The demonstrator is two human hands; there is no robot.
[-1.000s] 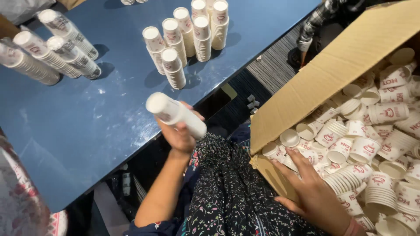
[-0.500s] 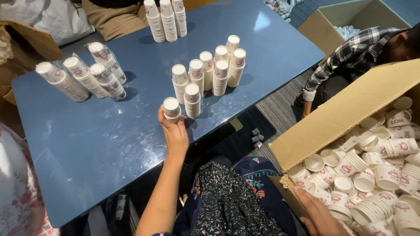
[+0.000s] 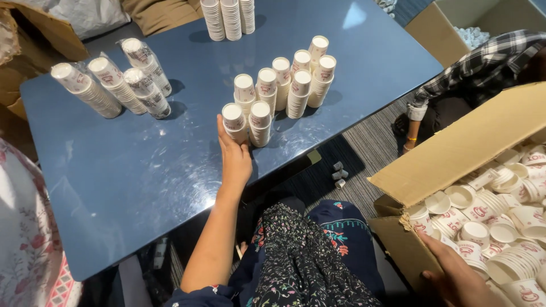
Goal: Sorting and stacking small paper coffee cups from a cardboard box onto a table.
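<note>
My left hand [image 3: 234,158] reaches over the near edge of the dark blue table [image 3: 131,182]. Its fingers wrap the lower part of a short stack of white paper cups [image 3: 234,120] standing upright on the tabletop. That stack is the front-left one in a cluster of several like stacks [image 3: 290,85]. My right hand [image 3: 455,273] lies at the bottom right on the front wall of a large cardboard box [image 3: 455,153], fingers apart, holding nothing. The box is full of loose and nested cups [image 3: 500,227].
Three plastic-wrapped cup sleeves [image 3: 114,85] lean at the table's left, and taller stacks [image 3: 230,17] stand at its far edge. Another person's plaid sleeve [image 3: 483,68] is at the right, beyond it a second box [image 3: 455,17]. A floral-clad person [image 3: 23,227] sits left. Small cups [image 3: 338,173] lie on the carpet.
My left hand carried the stack from in front of me to the table and stood it beside the cluster. The view swung left and up; my right hand stayed at the box.
</note>
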